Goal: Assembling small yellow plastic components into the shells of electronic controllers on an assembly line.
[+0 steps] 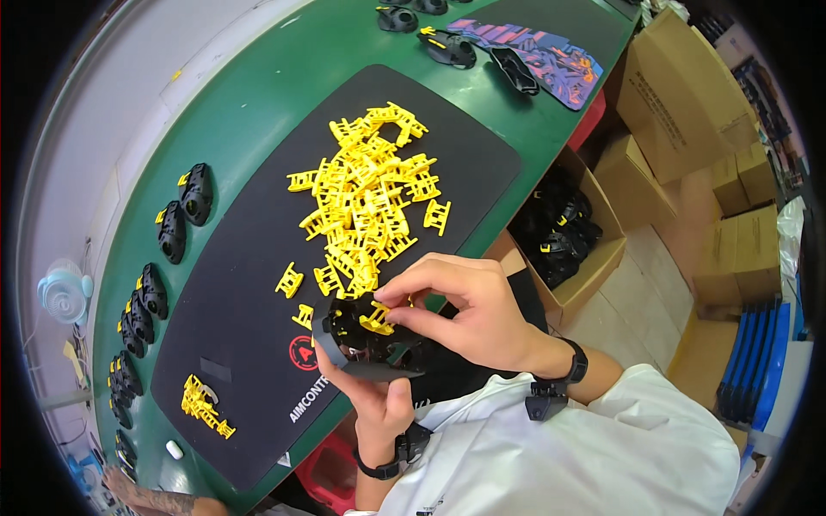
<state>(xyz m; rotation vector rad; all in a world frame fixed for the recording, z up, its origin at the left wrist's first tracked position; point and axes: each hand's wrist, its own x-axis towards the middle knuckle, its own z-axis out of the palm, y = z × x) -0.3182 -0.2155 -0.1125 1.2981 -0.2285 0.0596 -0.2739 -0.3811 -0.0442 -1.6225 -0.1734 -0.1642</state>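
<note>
My left hand [383, 406] grips a black hollow plastic shell [357, 340], tilted so its inside shows, above the near edge of the black mat. My right hand [465, 301] pinches a small yellow plastic bracket [376, 318] between thumb and forefinger, at the shell's inner side; whether it is seated there I cannot tell. Just beyond the shell, a heap of yellow plastic brackets [361, 202] covers the middle of the black mat [249, 249]. A few loose ones lie around it, and a smaller yellow cluster [205, 406] sits near the mat's left end.
Black shells with yellow parts [171, 230] line the green table's [258, 95] left edge. More shells [447, 47] and a patterned mat [551, 60] are at the far end. An open carton [594, 267] of black parts stands right. Another person's hand [129, 490] is lower left.
</note>
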